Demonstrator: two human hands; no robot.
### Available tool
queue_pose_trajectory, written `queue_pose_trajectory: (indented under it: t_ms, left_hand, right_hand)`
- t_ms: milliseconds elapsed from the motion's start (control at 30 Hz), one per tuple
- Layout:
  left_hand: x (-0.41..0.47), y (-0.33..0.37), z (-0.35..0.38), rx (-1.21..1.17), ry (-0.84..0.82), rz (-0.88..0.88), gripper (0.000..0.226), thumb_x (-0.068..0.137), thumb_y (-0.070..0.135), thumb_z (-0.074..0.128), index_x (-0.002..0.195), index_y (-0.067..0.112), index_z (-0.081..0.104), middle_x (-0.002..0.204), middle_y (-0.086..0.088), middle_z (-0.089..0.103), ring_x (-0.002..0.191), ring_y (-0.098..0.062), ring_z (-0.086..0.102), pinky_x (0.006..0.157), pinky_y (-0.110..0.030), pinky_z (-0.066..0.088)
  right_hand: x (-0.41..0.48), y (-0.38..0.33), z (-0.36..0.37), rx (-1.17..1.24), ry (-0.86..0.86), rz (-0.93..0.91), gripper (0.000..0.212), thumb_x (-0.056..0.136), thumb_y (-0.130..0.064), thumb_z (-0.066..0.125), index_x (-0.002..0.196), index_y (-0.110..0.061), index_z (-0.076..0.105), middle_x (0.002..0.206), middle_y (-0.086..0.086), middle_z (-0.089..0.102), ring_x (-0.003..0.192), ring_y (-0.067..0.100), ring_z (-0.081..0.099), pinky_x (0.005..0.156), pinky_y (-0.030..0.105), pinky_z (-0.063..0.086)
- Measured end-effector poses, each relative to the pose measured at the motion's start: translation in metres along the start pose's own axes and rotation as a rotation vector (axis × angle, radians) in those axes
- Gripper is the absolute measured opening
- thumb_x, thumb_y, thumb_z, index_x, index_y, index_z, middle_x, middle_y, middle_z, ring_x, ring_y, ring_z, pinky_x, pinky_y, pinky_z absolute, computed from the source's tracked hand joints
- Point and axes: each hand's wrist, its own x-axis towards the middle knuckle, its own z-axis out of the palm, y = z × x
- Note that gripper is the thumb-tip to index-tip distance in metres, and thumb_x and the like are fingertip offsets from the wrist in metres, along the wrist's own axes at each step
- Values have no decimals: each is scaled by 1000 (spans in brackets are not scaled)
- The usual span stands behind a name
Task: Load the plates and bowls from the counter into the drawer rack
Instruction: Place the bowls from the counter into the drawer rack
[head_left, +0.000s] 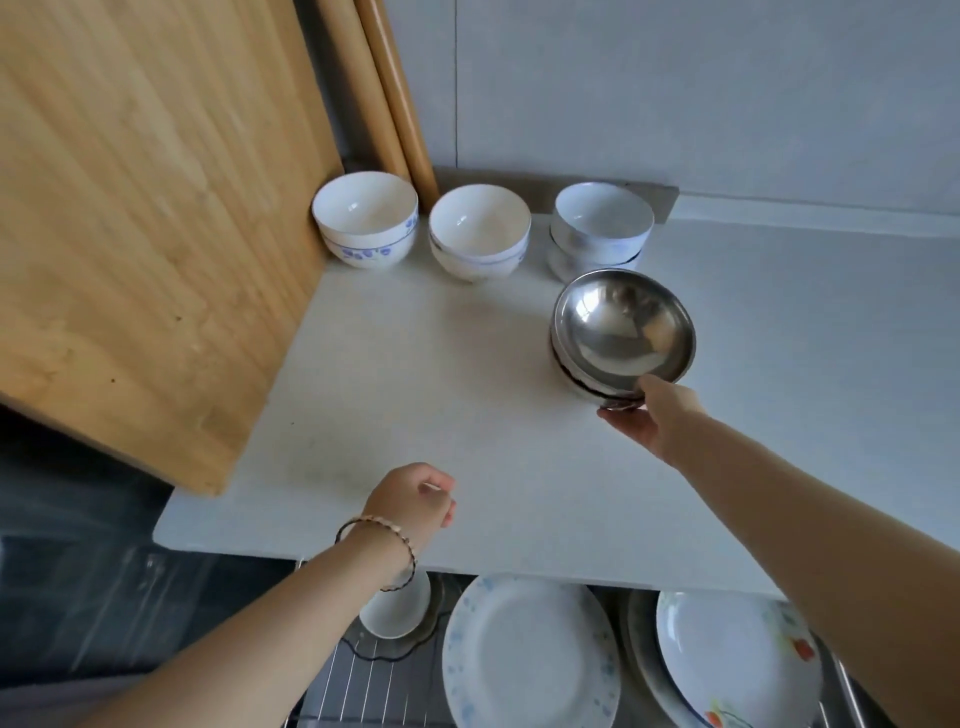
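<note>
My right hand (654, 415) grips the near rim of a stack of steel bowls (623, 327), tilted toward me at the counter's right. Along the back wall stand three short stacks of white china bowls: one with blue flowers (363, 218), one plain (480, 231), one with a steel bowl beneath (600, 223). My left hand (415, 501), fingers curled and holding nothing, hovers over the counter's front edge. Below the counter, the open drawer rack (353, 680) holds a blue-speckled plate (524, 660) and a flower-print plate (737, 665) stacked on other plates.
A large wooden cutting board (145, 223) leans at the left, with two wooden rolling pins (384, 88) against the wall behind it. A white cup (395, 608) and a glass dish (379, 644) sit in the rack's left part. The white counter (415, 395) spans the middle.
</note>
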Motion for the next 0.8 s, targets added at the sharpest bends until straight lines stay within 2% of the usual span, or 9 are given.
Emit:
queue_pose_trajectory:
  t_ms: [67,133,200,267,333,400,500,633,800]
  left_hand:
    - [-7,0,3,-132,-18,-27,21,90,6,50,107,3,62,72,-4,64,66,-19,62,70,-34,55]
    - [-21,6,2,-397,-97,-69,36,91,16,54,126,5,50,84,-8,62,65,-21,64,60,-34,55]
    - [-40,5,2,-547,-186,-48,63,86,36,59,141,25,30,110,-5,57,70,-23,70,54,-35,59]
    - [-64,-7,1,-466,-224,-4,77,76,53,63,139,43,20,114,3,55,66,-22,74,50,-32,59]
    - [-89,-28,-1,-360,-195,-42,62,81,43,64,131,43,28,99,4,61,55,-20,73,46,-29,56]
    - [-111,-61,-5,-351,-98,-123,43,88,20,58,121,38,36,89,1,63,50,-20,71,44,-30,57]
    - [-137,-119,-8,-340,-24,-227,45,90,-1,46,113,37,38,92,2,59,59,-21,69,46,-34,58]
    - [-148,-194,-6,-320,6,-408,41,89,-6,40,99,33,43,101,-2,57,74,-30,66,52,-41,58]
    - [-111,-263,0,-148,13,-555,48,90,-7,38,128,24,39,131,-12,46,113,-42,53,67,-52,57]
  right_hand:
    - [-20,12,-10,-53,-55,14,29,89,3,43,118,-1,45,103,21,57,99,37,64,74,37,54]
    - [-51,27,-19,-154,-148,27,30,90,3,43,119,-3,47,101,19,62,88,31,67,66,33,58]
    - [-82,44,-28,-319,-259,30,27,89,2,45,115,-5,50,88,16,68,72,25,70,56,28,60]
    - [-111,63,-35,-468,-372,30,25,86,2,47,110,-5,52,68,10,71,57,20,70,54,27,60]
    - [-133,82,-40,-588,-467,26,26,86,0,48,111,-6,51,55,3,67,46,13,66,57,29,61]
    - [-150,106,-44,-710,-559,4,28,87,-4,48,115,-11,48,62,2,65,45,8,63,59,28,60]
    - [-166,156,-46,-830,-650,43,32,87,-10,51,115,-22,43,78,5,67,59,13,69,56,25,58]
    - [-173,234,-34,-916,-635,111,34,85,-19,52,115,-32,42,79,2,68,62,17,69,55,26,58]
    - [-157,328,-10,-946,-494,125,15,84,-20,47,93,-28,57,84,4,68,63,17,67,58,33,60]
